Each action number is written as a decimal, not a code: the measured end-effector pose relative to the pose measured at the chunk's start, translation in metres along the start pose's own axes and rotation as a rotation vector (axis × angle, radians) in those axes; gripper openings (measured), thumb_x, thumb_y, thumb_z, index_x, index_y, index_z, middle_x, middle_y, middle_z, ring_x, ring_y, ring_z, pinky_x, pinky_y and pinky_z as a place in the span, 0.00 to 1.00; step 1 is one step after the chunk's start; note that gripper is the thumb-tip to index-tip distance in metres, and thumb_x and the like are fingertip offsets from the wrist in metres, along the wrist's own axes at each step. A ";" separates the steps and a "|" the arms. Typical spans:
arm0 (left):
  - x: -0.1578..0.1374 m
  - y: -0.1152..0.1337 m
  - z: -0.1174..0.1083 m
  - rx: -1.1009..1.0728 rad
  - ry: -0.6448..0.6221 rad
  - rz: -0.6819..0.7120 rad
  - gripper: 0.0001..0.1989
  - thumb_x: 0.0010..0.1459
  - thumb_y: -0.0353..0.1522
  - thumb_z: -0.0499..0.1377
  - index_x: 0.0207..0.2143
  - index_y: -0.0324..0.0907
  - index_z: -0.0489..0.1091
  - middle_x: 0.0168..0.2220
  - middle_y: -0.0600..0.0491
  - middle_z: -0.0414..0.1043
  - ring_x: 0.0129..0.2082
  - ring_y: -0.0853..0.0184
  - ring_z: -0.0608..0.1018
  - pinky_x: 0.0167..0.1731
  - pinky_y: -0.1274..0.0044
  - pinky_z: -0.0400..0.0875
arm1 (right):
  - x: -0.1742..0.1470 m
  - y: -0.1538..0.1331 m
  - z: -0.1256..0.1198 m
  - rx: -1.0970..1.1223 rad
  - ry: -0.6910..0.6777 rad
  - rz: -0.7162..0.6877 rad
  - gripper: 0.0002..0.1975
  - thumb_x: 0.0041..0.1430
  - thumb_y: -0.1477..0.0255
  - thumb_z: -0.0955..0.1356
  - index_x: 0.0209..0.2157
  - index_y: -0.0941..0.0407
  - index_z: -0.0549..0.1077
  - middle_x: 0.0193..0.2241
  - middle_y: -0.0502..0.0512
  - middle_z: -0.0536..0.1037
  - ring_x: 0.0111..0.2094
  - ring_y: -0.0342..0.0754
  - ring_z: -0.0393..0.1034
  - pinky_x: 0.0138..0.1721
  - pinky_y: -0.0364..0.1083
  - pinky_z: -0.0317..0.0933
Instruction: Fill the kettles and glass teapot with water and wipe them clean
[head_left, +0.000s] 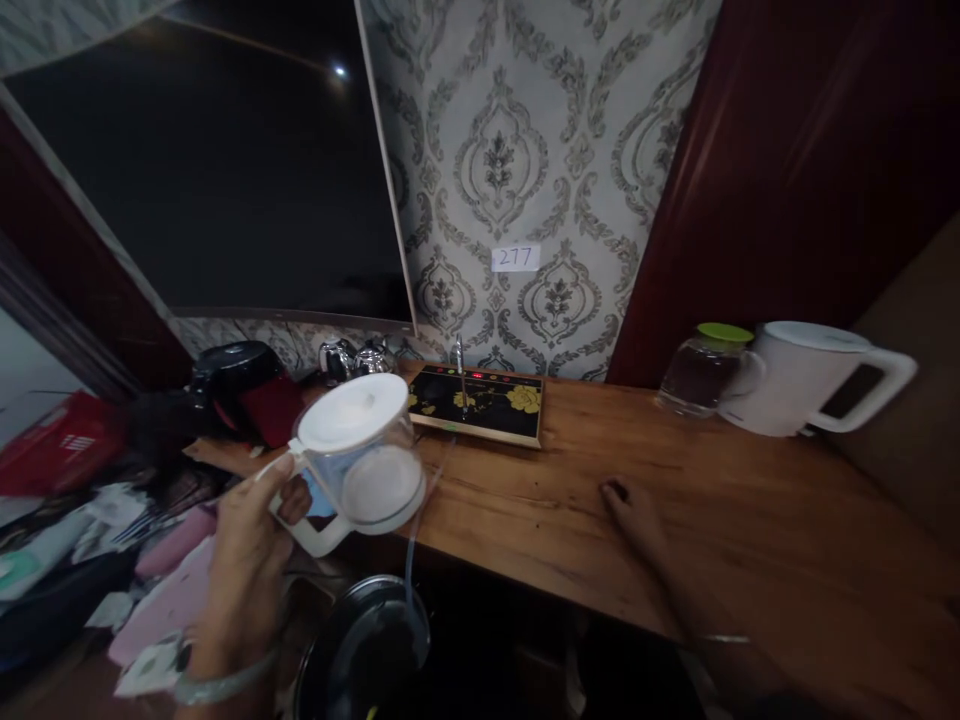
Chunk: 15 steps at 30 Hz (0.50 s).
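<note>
My left hand (251, 525) is closed around the white handle of a clear jug (401, 440) with a white lid. The jug is tilted a little and held above the front edge of the wooden table, left of centre. Behind it on the table sits a black panel with gold flowers (495, 398), a thin metal spout and red lights. On the table, right of centre, my right hand (630, 510) rests with its fingers curled in; nothing shows in it.
A green-lidded glass jug (701, 370) and a white pitcher (795, 380) stand at the right back of the wooden table (570, 540). Below the front edge is a dark bucket (382, 640) with a clear tube running into it. Clutter (120, 560) fills the left. A screen (225, 170) hangs behind.
</note>
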<state>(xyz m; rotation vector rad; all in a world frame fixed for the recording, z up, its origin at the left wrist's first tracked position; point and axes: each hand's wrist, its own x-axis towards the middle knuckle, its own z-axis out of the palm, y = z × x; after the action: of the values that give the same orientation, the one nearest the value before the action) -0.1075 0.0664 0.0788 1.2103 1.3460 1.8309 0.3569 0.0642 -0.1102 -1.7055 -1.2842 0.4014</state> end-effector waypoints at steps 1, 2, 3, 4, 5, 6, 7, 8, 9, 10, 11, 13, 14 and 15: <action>-0.009 0.000 0.007 -0.021 -0.044 -0.042 0.19 0.42 0.44 0.63 0.16 0.46 0.57 0.12 0.61 0.48 0.11 0.76 0.52 0.10 0.79 0.47 | 0.001 0.001 0.000 0.006 0.005 0.002 0.17 0.47 0.56 0.61 0.26 0.53 0.72 0.30 0.59 0.80 0.35 0.56 0.73 0.40 0.52 0.65; -0.017 -0.001 0.015 -0.048 -0.095 -0.096 0.19 0.42 0.44 0.63 0.16 0.46 0.56 0.12 0.61 0.48 0.11 0.75 0.52 0.10 0.79 0.46 | 0.001 0.002 0.001 0.011 0.009 0.002 0.16 0.47 0.57 0.61 0.26 0.53 0.73 0.30 0.59 0.80 0.36 0.56 0.73 0.41 0.52 0.65; -0.025 -0.003 0.024 -0.073 -0.148 -0.150 0.20 0.43 0.45 0.63 0.16 0.46 0.56 0.12 0.61 0.47 0.11 0.75 0.52 0.11 0.79 0.46 | 0.001 0.003 0.001 0.017 0.011 0.000 0.16 0.47 0.57 0.61 0.26 0.53 0.72 0.31 0.59 0.80 0.36 0.56 0.73 0.41 0.52 0.65; -0.032 -0.005 0.033 -0.077 -0.180 -0.172 0.20 0.43 0.45 0.63 0.16 0.46 0.55 0.13 0.61 0.47 0.12 0.75 0.52 0.11 0.78 0.47 | 0.002 0.003 0.001 0.023 0.012 -0.002 0.15 0.47 0.58 0.61 0.26 0.53 0.72 0.31 0.59 0.80 0.36 0.56 0.73 0.42 0.52 0.65; -0.038 -0.008 0.042 -0.078 -0.211 -0.190 0.20 0.44 0.46 0.62 0.17 0.46 0.55 0.13 0.61 0.47 0.12 0.75 0.52 0.11 0.78 0.47 | 0.002 0.004 0.001 0.029 0.014 -0.004 0.15 0.47 0.58 0.61 0.26 0.53 0.72 0.30 0.58 0.80 0.36 0.56 0.73 0.42 0.51 0.65; -0.043 -0.010 0.051 -0.083 -0.237 -0.204 0.20 0.44 0.46 0.62 0.17 0.46 0.55 0.13 0.62 0.47 0.12 0.75 0.52 0.11 0.78 0.48 | 0.001 0.005 0.001 0.035 0.015 -0.006 0.14 0.47 0.58 0.61 0.26 0.53 0.72 0.30 0.58 0.79 0.36 0.55 0.73 0.41 0.51 0.65; -0.048 -0.013 0.060 -0.092 -0.262 -0.214 0.20 0.44 0.47 0.62 0.17 0.46 0.55 0.13 0.62 0.47 0.12 0.75 0.52 0.12 0.78 0.48 | 0.001 0.005 0.001 0.041 0.016 -0.010 0.14 0.47 0.58 0.61 0.26 0.53 0.72 0.29 0.58 0.79 0.35 0.55 0.73 0.41 0.51 0.65; -0.053 -0.017 0.069 -0.104 -0.281 -0.221 0.20 0.45 0.47 0.62 0.17 0.46 0.55 0.13 0.62 0.48 0.12 0.75 0.53 0.12 0.78 0.49 | 0.000 0.005 0.001 0.048 0.017 -0.014 0.14 0.47 0.58 0.61 0.26 0.53 0.72 0.29 0.58 0.79 0.35 0.55 0.73 0.41 0.51 0.65; -0.057 -0.020 0.077 -0.116 -0.299 -0.227 0.21 0.45 0.47 0.61 0.17 0.46 0.55 0.13 0.62 0.48 0.12 0.75 0.53 0.12 0.78 0.49 | 0.000 0.005 0.001 0.056 0.020 -0.017 0.15 0.47 0.58 0.61 0.26 0.53 0.72 0.30 0.58 0.79 0.36 0.55 0.73 0.42 0.51 0.65; -0.062 -0.023 0.084 -0.129 -0.315 -0.234 0.21 0.45 0.47 0.61 0.17 0.46 0.55 0.13 0.62 0.48 0.12 0.75 0.54 0.12 0.78 0.49 | 0.000 0.006 0.001 0.064 0.022 -0.018 0.15 0.47 0.58 0.61 0.27 0.53 0.73 0.30 0.58 0.79 0.36 0.55 0.73 0.42 0.51 0.65; -0.065 -0.026 0.091 -0.141 -0.324 -0.240 0.22 0.46 0.47 0.62 0.16 0.46 0.55 0.12 0.61 0.49 0.12 0.75 0.54 0.13 0.78 0.49 | -0.001 0.006 0.001 0.073 0.025 -0.017 0.15 0.47 0.58 0.62 0.27 0.53 0.73 0.31 0.58 0.80 0.36 0.55 0.73 0.42 0.51 0.65; -0.072 -0.031 0.102 -0.150 -0.327 -0.240 0.22 0.46 0.47 0.62 0.14 0.46 0.55 0.11 0.61 0.50 0.11 0.75 0.55 0.13 0.78 0.50 | -0.001 0.005 0.001 0.096 0.029 -0.010 0.15 0.48 0.59 0.62 0.27 0.53 0.73 0.31 0.57 0.80 0.36 0.55 0.73 0.42 0.51 0.65; -0.075 -0.033 0.107 -0.143 -0.323 -0.229 0.22 0.46 0.47 0.62 0.14 0.46 0.55 0.11 0.60 0.51 0.11 0.75 0.55 0.13 0.78 0.50 | -0.001 0.005 0.001 0.110 0.030 -0.004 0.14 0.47 0.59 0.62 0.27 0.53 0.73 0.30 0.57 0.80 0.36 0.55 0.73 0.42 0.51 0.65; -0.077 -0.035 0.111 -0.132 -0.321 -0.214 0.23 0.47 0.47 0.61 0.13 0.46 0.56 0.10 0.60 0.52 0.11 0.74 0.56 0.13 0.77 0.51 | -0.001 0.004 0.000 0.126 0.032 0.002 0.14 0.47 0.58 0.63 0.26 0.53 0.73 0.29 0.56 0.79 0.35 0.54 0.72 0.41 0.51 0.64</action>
<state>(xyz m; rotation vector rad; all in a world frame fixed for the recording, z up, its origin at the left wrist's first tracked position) 0.0230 0.0618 0.0297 1.1814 1.1101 1.4790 0.3581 0.0632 -0.1139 -1.6009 -1.2093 0.4453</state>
